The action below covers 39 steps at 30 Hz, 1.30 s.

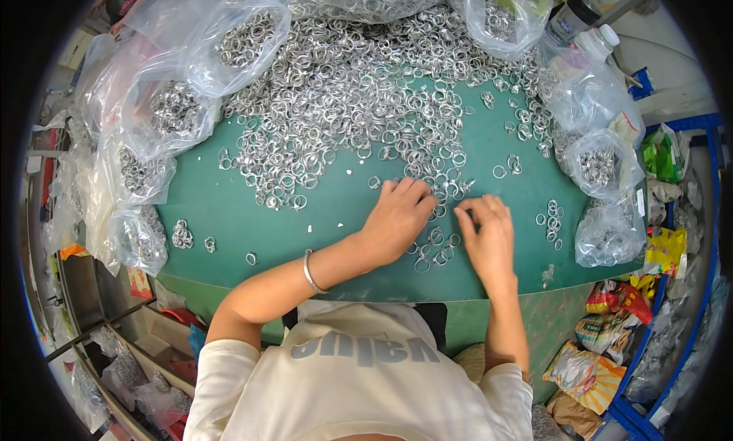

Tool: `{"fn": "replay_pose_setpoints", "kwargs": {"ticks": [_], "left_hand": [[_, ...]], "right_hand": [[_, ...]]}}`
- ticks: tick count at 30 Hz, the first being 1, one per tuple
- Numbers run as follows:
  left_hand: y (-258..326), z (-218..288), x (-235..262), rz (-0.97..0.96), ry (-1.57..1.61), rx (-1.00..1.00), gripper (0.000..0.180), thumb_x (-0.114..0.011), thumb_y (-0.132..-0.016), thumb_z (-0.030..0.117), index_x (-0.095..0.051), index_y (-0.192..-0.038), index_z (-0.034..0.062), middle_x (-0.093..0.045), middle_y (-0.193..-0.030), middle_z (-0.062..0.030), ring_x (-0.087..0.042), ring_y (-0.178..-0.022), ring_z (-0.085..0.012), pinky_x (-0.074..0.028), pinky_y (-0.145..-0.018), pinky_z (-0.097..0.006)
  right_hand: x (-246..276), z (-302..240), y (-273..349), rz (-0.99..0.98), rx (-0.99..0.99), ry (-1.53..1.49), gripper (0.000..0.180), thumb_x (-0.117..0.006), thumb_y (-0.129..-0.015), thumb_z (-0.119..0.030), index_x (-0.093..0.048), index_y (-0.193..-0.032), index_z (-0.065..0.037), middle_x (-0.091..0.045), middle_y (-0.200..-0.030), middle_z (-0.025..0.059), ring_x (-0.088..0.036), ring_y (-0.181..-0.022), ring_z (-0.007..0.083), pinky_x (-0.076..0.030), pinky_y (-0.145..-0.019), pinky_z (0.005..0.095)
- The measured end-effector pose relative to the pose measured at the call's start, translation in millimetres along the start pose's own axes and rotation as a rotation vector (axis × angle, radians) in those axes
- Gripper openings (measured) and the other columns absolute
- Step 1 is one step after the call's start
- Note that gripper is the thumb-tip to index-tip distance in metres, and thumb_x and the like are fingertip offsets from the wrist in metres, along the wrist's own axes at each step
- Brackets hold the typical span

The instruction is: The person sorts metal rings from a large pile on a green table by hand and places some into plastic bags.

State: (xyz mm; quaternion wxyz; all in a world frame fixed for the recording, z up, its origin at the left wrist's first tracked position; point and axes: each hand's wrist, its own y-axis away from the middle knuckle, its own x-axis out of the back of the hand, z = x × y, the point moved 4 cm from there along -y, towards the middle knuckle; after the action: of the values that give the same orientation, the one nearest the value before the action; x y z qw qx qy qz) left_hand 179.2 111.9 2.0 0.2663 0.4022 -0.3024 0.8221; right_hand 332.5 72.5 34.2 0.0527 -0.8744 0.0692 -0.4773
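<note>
My left hand [398,218], a silver bangle [308,271] on its wrist, is closed with its fingers bent down at a narrow trail of silver finger rings [438,157]. Its fingertips touch rings there; whether one is gripped is hidden. Just right of it, my right hand [489,231] is bent into a loose pinch, thumb near forefinger. Anything between those fingertips is too small to make out. A small group of rings [433,250] lies between the hands, nearer my body. The trail joins a large heap of similar rings [328,97] on the green tabletop [343,195].
Clear plastic bags of rings line the left side, including a round open bag [174,109], and the right side, including a smaller bag [597,166]. Loose rings [553,221] lie right of my hands. A white-capped bottle [598,41] stands far right. Packets fill a blue rack [714,189].
</note>
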Motion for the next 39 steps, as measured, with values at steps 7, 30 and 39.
{"fn": "replay_pose_setpoints", "kwargs": {"ticks": [7, 30, 39], "left_hand": [[-8.0, 2.7, 8.0, -0.044, -0.064, -0.037, 0.028, -0.060, -0.078, 0.004, -0.063, -0.106, 0.0071, -0.052, -0.097, -0.0062, -0.049, -0.093, -0.0232, -0.034, -0.075, -0.037], [-20.2, -5.4, 5.8, -0.078, -0.135, -0.087, 0.017, -0.065, -0.077, 0.009, -0.065, -0.094, 0.0060, -0.051, -0.099, -0.0065, -0.049, -0.095, -0.0233, -0.035, -0.077, -0.037], [-14.6, -5.8, 9.4, -0.058, -0.118, -0.124, 0.023, -0.055, -0.078, 0.005, -0.065, -0.099, 0.0045, -0.052, -0.100, -0.0081, -0.049, -0.098, -0.0244, -0.035, -0.080, -0.038]], "right_hand": [[-14.0, -2.2, 3.7, -0.074, -0.025, 0.031, 0.011, -0.069, -0.079, -0.009, -0.062, -0.085, -0.004, -0.057, -0.078, 0.0098, -0.055, -0.079, 0.0291, -0.039, -0.072, 0.0390], [-2.8, 34.8, 10.1, -0.180, -0.507, -1.211, 0.031, -0.052, -0.090, 0.006, -0.051, -0.121, 0.007, -0.064, -0.105, 0.0150, -0.066, -0.086, 0.0231, -0.053, -0.071, 0.0292], [5.0, 39.3, 20.1, -0.121, -0.513, -1.279, 0.030, -0.061, -0.091, -0.003, -0.054, -0.119, 0.005, -0.066, -0.105, 0.0172, -0.068, -0.091, 0.0273, -0.056, -0.077, 0.0324]]}}
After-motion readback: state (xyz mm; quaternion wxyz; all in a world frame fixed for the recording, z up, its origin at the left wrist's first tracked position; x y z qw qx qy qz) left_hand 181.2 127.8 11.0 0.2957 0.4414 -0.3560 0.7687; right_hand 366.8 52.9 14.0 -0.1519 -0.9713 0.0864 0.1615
